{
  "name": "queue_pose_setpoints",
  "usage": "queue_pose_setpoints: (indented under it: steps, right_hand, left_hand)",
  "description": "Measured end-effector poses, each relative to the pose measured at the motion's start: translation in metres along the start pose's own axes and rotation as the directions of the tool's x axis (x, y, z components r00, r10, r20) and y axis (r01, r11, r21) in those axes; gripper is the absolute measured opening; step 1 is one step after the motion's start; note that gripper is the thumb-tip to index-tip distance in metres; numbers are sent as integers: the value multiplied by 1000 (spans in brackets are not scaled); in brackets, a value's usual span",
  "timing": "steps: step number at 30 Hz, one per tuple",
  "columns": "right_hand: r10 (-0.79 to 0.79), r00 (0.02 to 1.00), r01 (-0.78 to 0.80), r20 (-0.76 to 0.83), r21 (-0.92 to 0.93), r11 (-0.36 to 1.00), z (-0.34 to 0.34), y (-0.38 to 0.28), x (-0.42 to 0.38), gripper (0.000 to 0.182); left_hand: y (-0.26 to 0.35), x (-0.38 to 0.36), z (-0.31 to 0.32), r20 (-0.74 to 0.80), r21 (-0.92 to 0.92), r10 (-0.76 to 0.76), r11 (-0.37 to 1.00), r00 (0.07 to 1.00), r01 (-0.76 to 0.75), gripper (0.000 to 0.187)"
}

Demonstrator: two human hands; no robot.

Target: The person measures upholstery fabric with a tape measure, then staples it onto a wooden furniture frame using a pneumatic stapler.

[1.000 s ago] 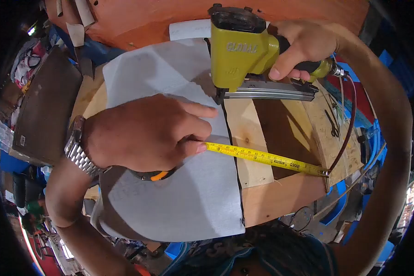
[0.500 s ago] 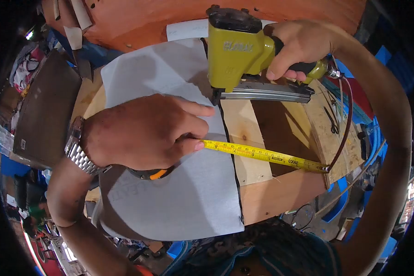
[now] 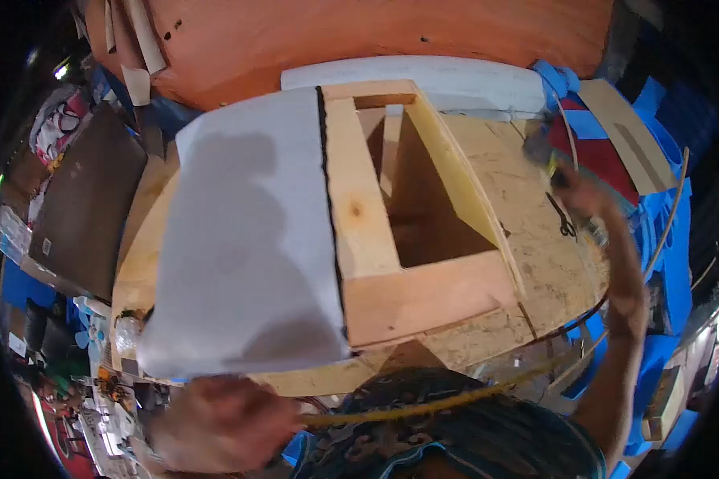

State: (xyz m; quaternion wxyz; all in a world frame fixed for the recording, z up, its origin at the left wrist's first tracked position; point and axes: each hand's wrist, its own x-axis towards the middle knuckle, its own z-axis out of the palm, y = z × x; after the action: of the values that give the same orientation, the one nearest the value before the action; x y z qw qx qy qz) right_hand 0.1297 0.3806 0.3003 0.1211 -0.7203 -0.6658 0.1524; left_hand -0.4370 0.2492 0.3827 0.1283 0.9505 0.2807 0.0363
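Observation:
My left hand [image 3: 224,423], smeared by motion, is low at the near edge of the table, closed around a tape measure whose body is hidden. Its yellow tape [image 3: 423,409] stretches out to the right in front of my torso. On the right side of the table, my blurred right hand [image 3: 587,195] is closed on the handle of a green nail gun [image 3: 547,152]. Between my hands lies a wooden frame [image 3: 431,291] with an open cavity. White fabric [image 3: 240,215] with a black edge covers its left part.
Black scissors [image 3: 563,215] lie on the wooden tabletop [image 3: 487,152] near my right hand. A white roll [image 3: 423,84] rests at the back, before an orange sheet of material [image 3: 359,32]. A brown padded panel [image 3: 80,191] stands left. Blue strips and a hose are at the right.
The nail gun has moved from above the frame to the table's right side. My left hand has drawn back toward my body with the tape measure, off the fabric.

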Motion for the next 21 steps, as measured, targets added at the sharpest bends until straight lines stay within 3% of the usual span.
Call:
queue_pose_setpoints:
  steps: [1, 3, 4, 5, 7, 8, 10, 11, 13, 16, 17, 18, 20, 21]
  right_hand:
    - [120, 993, -120, 0, 17, 993, 44, 24, -16, 62]
    - [236, 970, -236, -52, 15, 972, 125, 83, -30, 67]
    - [168, 974, -168, -151, 10, 986, 165, 106, -38, 69]
    - [-11, 944, 32, -330, 58, 998, 201, 130, -55, 75]
    - [293, 938, -309, -183, -60, 949, 242, 171, -75, 74]
    - [421, 902, -428, -94, -66, 901, 248, 159, -86, 73]
    - [354, 923, -379, -149, -199, 904, 272, 180, -107, 73]
    - [305, 936, -343, -175, -261, 903, 281, 188, -112, 73]
    - [285, 932, -324, -225, -158, 933, 275, 186, -112, 70]
    - [234, 906, -264, -352, -39, 964, 268, 211, -128, 65]
    - [213, 888, -236, -408, -6, 972, 266, 218, -133, 64]
    - [396, 841, -340, -368, 208, 917, 247, 195, -142, 52]
    - [272, 833, -194, -482, 205, 959, 247, 197, -166, 49]
    - [208, 820, -119, -532, 198, 973, 248, 196, -179, 48]
  left_hand:
    - [17, 5, 29, 3, -11, -31, 999, 1000, 31, 17]
    - [25, 32, 85, -126, -280, 40, 957, 991, -74, 15]
    - [37, 50, 104, -136, -347, 1, 937, 991, -48, 13]
    - [50, 70, 119, -130, -412, -35, 911, 991, -22, 12]
    - [72, 121, 155, -54, -666, -59, 746, 997, 8, 13]
    - [81, 150, 179, -73, -713, -43, 701, 996, -22, 14]
    - [97, 208, 239, -59, -789, -69, 614, 996, -4, 18]
    - [100, 237, 272, -26, -811, -106, 583, 994, 41, 20]
    - [100, 291, 346, -130, -705, -227, 706, 965, 71, 24]
    - [87, 355, 427, -11, -660, -435, 680, 900, 321, 22]
    - [82, 369, 443, 25, -655, -486, 653, 873, 382, 24]
    - [81, 378, 448, 0, -619, -525, 668, 851, 413, 25]
    - [79, 396, 452, -69, -550, -601, 689, 796, 472, 28]
    - [78, 405, 454, -17, -552, -596, 675, 803, 490, 30]
